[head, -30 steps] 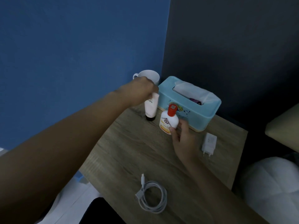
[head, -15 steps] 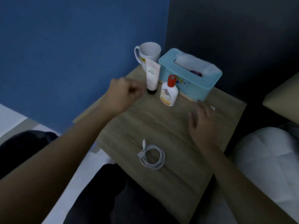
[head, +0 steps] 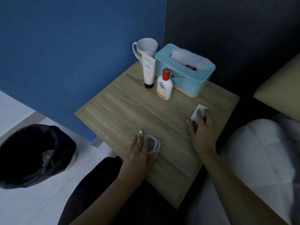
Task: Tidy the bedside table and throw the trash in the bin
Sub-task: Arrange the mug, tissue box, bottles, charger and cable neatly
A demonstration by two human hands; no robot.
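On the tabletop [head: 123, 111], near edge: left hand [head: 138, 153] lies flat on the coiled cable [head: 153, 144], fingers spread, no closed grip. Right hand [head: 200, 129] curls over the charger [head: 197, 112]; grip seems loose, hard to confirm. Bin [head: 32, 153] on floor, left, well apart. Mug [head: 145, 47], tube [head: 148, 70], bottle [head: 164, 85], tissue box [head: 185, 70] stand at back.

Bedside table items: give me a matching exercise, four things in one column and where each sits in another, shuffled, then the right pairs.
Things:
1. coiled cable
2. charger plug
3. mug
4. tissue box

Places:
A. back corner of the table, behind the cream tube
B. under the left hand
C. right behind the red-capped bottle
D. under the right hand's fingers

Pairs: 1-B, 2-D, 3-A, 4-C
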